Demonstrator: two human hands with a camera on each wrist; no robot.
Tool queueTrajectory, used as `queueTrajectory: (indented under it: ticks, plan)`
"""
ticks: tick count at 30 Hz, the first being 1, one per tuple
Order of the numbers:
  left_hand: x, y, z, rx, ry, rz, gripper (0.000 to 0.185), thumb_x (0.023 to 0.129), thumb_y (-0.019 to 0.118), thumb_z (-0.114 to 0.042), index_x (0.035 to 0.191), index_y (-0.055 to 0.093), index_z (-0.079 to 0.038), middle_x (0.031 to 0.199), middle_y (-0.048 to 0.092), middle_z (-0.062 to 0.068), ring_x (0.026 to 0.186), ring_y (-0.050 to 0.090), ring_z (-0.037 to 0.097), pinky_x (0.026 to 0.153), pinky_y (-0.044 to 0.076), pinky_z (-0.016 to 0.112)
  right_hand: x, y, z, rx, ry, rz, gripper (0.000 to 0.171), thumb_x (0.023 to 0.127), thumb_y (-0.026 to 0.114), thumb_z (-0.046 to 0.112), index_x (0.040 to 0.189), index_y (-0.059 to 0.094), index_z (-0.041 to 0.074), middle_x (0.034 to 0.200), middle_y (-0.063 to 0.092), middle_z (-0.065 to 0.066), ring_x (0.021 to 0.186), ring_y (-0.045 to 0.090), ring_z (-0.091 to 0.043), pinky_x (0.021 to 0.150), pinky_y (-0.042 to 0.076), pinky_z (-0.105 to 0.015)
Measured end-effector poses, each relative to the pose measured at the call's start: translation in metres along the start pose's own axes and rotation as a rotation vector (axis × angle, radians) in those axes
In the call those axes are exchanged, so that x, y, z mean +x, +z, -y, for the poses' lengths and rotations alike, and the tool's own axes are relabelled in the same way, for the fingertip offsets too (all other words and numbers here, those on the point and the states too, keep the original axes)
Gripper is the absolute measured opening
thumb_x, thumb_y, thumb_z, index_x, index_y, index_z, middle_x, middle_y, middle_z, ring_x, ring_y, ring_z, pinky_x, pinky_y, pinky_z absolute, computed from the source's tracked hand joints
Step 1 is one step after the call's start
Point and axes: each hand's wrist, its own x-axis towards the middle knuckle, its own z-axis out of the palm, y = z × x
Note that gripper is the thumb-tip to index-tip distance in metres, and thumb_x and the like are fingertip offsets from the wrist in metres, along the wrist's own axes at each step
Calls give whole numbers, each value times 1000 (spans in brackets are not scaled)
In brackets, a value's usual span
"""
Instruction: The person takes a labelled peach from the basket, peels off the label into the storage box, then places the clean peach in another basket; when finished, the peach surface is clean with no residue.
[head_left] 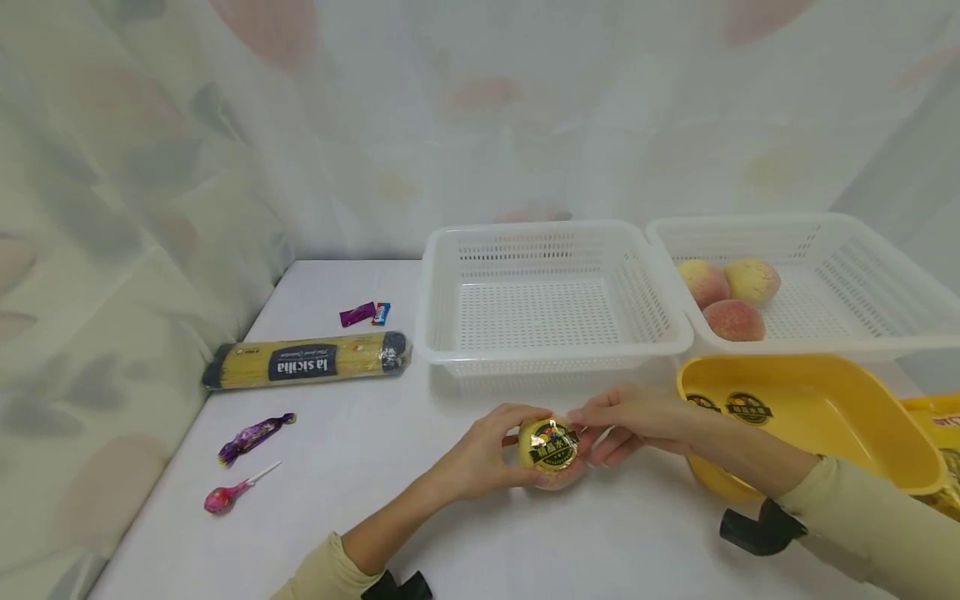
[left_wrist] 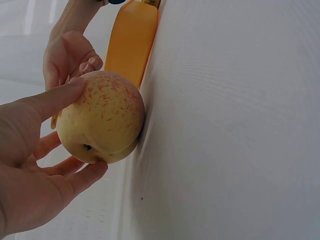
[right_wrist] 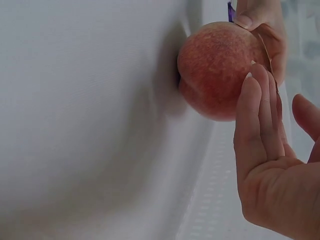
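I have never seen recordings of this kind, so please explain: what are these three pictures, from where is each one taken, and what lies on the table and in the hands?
There is no machine here, only a person working with two bare hands. The big picture comes from a camera on the person's head, looking down at a white table. The two smaller ones come from cameras strapped to each wrist, so they show the same fruit from very close.

The left hand grips a peach that rests on the table and bears a gold and black sticker. The right hand touches it with fairly straight fingers.

Behind stand an empty white basket and a second white basket with three peaches. A yellow tray lies at the right. On the left lie a spaghetti packet, wrapped sweets and a lollipop.
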Motion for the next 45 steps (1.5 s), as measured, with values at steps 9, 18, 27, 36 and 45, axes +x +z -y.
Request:
queueTrajectory:
  ticks: [9,18,27,36,45]
  plan:
    - [1,-1,-2,-1,0,10,68,73,84,-9,133,52,-6,128,50,3,119,48,19,93,47,23,0,9,10,-100,-69,-46,24,86,72,20,96,69,-1,80,70,-10,72,69,-22,66,59,-35]
    - [2,0,-1,1,15,12,68,72,83,-5,132,52,-4,128,50,9,118,49,23,94,47,27,-12,-5,18,-124,-84,-107,23,84,75,20,93,70,-1,79,70,-10,70,68,-20,69,59,-36]
    - [0,-2,-3,24,-23,17,69,72,83,-6,133,52,-7,130,49,4,121,47,21,94,46,23,-55,-76,5,-147,-119,-150,29,89,69,21,101,64,-5,89,68,-13,84,67,-31,78,57,-41]
    - [0,-2,-2,-2,-22,23,68,73,83,-4,133,51,-6,130,49,5,121,47,21,94,46,24,-94,-145,-61,-105,-18,-206,27,98,56,16,109,60,-8,96,69,-9,88,68,-21,80,56,-37]
    - [0,-2,-1,-21,-29,24,68,73,83,-6,134,51,-7,131,49,4,121,46,21,94,46,24,-116,-175,-118,-7,70,-161,26,98,55,16,108,63,-7,93,70,-6,83,68,-17,74,57,-33]
